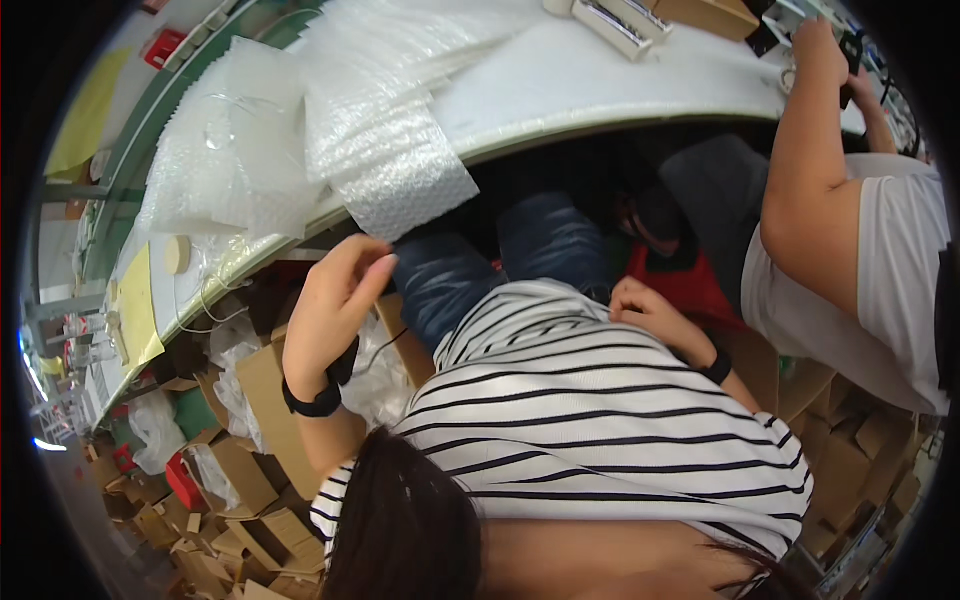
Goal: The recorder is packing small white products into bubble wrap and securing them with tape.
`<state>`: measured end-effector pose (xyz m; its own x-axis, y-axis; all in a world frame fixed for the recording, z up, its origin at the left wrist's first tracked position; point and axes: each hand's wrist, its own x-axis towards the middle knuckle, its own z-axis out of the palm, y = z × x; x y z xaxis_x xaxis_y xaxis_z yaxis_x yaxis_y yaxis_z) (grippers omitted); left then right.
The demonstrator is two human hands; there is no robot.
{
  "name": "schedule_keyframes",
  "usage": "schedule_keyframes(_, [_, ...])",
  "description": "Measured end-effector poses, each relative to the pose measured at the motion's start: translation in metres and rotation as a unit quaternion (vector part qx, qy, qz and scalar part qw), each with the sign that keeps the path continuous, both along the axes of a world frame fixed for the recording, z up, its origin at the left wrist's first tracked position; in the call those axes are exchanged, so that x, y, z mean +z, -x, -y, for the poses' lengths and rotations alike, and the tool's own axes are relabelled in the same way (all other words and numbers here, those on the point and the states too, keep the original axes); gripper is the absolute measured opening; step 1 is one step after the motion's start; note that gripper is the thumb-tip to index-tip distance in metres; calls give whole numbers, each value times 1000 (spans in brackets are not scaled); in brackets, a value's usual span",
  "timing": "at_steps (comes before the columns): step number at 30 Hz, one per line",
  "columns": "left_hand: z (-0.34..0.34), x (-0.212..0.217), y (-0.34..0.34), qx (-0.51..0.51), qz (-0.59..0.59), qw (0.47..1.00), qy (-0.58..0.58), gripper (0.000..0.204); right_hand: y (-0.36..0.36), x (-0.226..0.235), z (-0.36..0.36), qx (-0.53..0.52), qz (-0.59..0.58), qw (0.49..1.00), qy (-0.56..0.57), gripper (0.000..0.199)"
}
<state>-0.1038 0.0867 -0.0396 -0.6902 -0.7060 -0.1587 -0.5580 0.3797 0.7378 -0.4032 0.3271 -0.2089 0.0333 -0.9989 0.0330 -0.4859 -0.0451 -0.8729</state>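
My left hand [340,300] is raised beside the table edge, thumb and fingers stretched toward the lower corner of a hanging bubble wrap sheet [408,170]. Its fingertips reach that corner, but I cannot tell whether they touch it. The sheet droops over the edge from a larger pile of bubble wrap [370,60] on the table. Close against my waist, at the front of the striped shirt [590,385], my right hand [650,310] has its fingers curled in. The inside of that hand is hidden.
The white table [600,100] curves across the top, with white box-shaped parts [620,25] at its back. A person in light grey [850,260] works close by at the right. Cardboard boxes [240,470] and plastic bags [155,430] crowd the floor at the lower left.
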Motion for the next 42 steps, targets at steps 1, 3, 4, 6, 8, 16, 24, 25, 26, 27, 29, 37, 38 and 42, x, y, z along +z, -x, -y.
schedule_keyframes(1, [0, 14, 20, -48, -52, 997, 44, 20, 2, 6, -4, -43, 114, 982, -145, 13])
schedule_keyframes(3, [7, 38, 58, -135, -102, 978, 126, 21, 1, 9, -4, -79, 220, 932, -276, 12])
schedule_keyframes(4, [16, 45, 77, -173, -105, 966, 162, 21, -1, 4, -2, -84, 156, 944, -277, 12])
schedule_keyframes(6, [37, 40, 114, -178, -124, 928, 302, 24, -5, 2, -1, -104, 21, 953, -283, 13])
schedule_keyframes(8, [64, 29, 149, -173, -67, 901, 391, 25, -9, 18, 4, -100, -26, 962, -252, 13])
schedule_keyframes(16, [147, -27, 223, -71, 88, 860, 497, 27, -16, 26, 20, -51, -239, 970, -12, 20])
schedule_keyframes(24, [146, -36, 220, -109, 157, 846, 497, 25, -30, 4, 25, -75, -358, 927, 77, 34])
schedule_keyframes(25, [147, -34, 221, -107, 136, 847, 503, 21, -30, 4, 28, -81, -377, 921, 55, 36])
schedule_keyframes(26, [174, 2, 191, -196, 7, 905, 379, 29, -33, 5, 28, -87, -389, 916, 33, 37])
schedule_keyframes(27, [198, 33, 174, -278, -126, 924, 231, 39, -32, 6, 28, -86, -398, 913, -18, 37])
schedule_keyframes(29, [187, 11, 185, -198, 44, 923, 326, 38, -27, 9, 24, -86, -390, 914, -74, 36])
schedule_keyframes(37, [182, -12, 200, -225, 48, 940, 253, 41, -8, 76, -13, -106, -184, 977, -7, 31])
schedule_keyframes(38, [172, -14, 208, -114, 151, 901, 389, 42, -8, 70, -15, -118, -182, 976, -11, 31])
schedule_keyframes(42, [151, -13, 216, -137, 170, 900, 377, 44, 13, 33, 0, -221, -164, 952, 137, 28])
